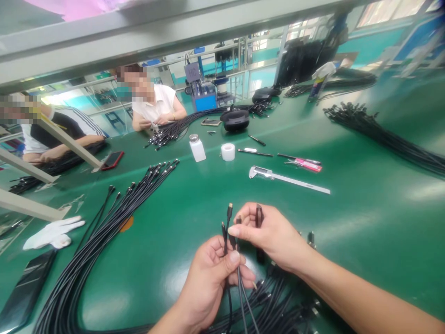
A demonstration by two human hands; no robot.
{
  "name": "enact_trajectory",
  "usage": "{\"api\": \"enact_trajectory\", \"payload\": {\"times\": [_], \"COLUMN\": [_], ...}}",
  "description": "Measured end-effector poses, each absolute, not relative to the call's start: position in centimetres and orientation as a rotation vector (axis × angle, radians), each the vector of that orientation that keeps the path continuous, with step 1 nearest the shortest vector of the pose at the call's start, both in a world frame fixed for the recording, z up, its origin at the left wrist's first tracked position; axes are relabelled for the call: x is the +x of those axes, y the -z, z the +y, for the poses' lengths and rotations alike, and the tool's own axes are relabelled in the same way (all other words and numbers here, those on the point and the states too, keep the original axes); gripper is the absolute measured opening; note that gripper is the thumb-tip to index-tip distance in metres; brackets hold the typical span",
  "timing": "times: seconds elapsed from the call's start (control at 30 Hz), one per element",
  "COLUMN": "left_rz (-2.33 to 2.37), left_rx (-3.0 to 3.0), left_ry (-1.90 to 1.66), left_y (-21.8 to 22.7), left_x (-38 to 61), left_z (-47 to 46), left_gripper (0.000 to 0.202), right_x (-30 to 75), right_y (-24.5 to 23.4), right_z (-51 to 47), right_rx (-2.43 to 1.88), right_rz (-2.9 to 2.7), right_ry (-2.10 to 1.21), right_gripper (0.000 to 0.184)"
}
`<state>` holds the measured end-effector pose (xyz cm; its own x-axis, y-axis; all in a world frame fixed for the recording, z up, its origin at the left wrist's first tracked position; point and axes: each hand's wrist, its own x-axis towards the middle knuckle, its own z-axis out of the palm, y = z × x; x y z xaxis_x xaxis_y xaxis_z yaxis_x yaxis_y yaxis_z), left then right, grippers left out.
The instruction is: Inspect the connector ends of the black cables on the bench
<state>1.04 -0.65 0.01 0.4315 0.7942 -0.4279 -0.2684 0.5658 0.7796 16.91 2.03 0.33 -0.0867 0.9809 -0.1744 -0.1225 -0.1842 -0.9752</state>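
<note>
My left hand (pixel 213 271) is closed on several black cables (pixel 244 297), the thumb pressing them just below their plugs. Their plugs point upward, one metal tip (pixel 230 208) standing highest. My right hand (pixel 271 232) pinches at one cable plug (pixel 238 222) with thumb and fingertip, right beside the left fingers. A slim dark object (pixel 259 215) also sits among the right hand's fingers; its kind is unclear. Under both hands lies a bundle of black cables (pixel 278 297) with plugs, partly hidden by the right forearm.
A long cable bundle (pixel 100 236) curves along the left, near a white glove (pixel 52 233) and a dark flat case (pixel 26 292). Ahead lie a digital caliper (pixel 292 181), a tape roll (pixel 228 152), and a white bottle (pixel 197 148). Two people (pixel 155 106) sit across the green table (pixel 167 260).
</note>
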Motion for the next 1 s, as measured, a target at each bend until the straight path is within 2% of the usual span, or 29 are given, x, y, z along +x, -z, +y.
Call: {"api": "enact_trajectory", "payload": {"times": [0.33, 0.73, 1.0], "left_rz": [0.966, 0.940, 0.947], "left_rx": [0.672, 0.752, 0.779], "left_ry": [-0.807, -0.818, -0.832], "left_y": [0.25, 0.14, 0.61], "left_x": [0.65, 0.76, 0.79], "left_z": [0.20, -0.01, -0.13], "left_gripper": [0.023, 0.031, 0.036], "right_x": [17.68, 17.44, 17.45], "right_y": [-0.69, -0.82, -0.85], "right_z": [2.03, 1.89, 1.83], "right_rx": [-1.207, -1.191, -1.168], "right_rz": [-1.200, -1.265, -1.277], "right_ry": [-1.537, -1.634, -1.676], "right_gripper": [0.036, 0.034, 0.039]}}
